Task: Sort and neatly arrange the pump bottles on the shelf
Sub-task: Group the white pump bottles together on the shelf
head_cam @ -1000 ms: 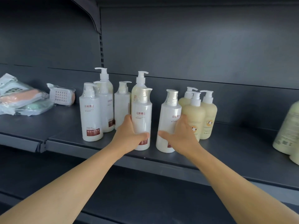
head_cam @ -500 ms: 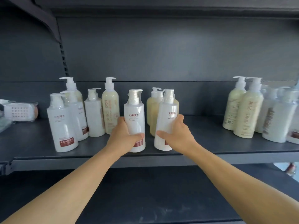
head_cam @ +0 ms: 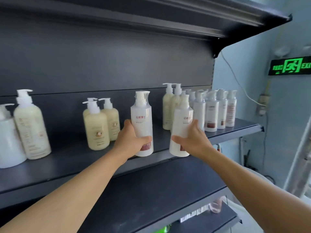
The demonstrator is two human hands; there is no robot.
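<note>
Now my left hand (head_cam: pixel 130 140) holds one white bottle (head_cam: pixel 142 121) tight, and my right hand (head_cam: pixel 193 140) holds another white bottle (head_cam: pixel 180 125) tight. Both stand upright over the front edge of the shelf (head_cam: pixel 67 165), between the cream bottles (head_cam: pixel 99 125) and the right group (head_cam: pixel 213 110).

dark grey shelving (head_cam: pixel 117 64); pale blue wall (head_cam: pixel 284 115) (lit green exit sign (head_cam: pixel 290 66))

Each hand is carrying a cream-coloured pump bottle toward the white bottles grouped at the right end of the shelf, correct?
Not quite: the head view shows both carried bottles are white with red lettering, not cream. The left hand grips one white bottle, the right hand the other white bottle. The white group is at the shelf's right end.
</note>
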